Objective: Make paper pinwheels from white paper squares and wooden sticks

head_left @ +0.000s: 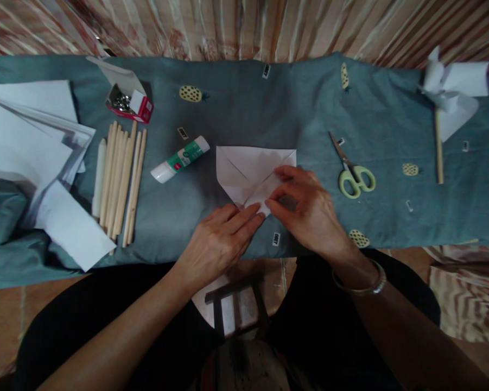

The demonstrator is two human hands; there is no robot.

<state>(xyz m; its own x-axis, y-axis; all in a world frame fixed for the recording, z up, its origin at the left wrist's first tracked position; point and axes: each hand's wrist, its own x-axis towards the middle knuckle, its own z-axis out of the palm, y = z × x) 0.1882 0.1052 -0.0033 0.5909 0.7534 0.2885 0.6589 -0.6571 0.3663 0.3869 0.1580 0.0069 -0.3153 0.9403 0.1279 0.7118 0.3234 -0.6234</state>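
A folded white paper with diagonal creases lies on the blue-grey cloth in front of me. My left hand rests flat on the cloth, its fingertips pressing the paper's near corner. My right hand is curled over the paper's right side, thumb and fingers pinching its folded edge.
A glue stick lies left of the paper. Further left are several wooden sticks, a red box of pins and loose white sheets. Green-handled scissors lie to the right, a paper pinwheel on a stick at far right.
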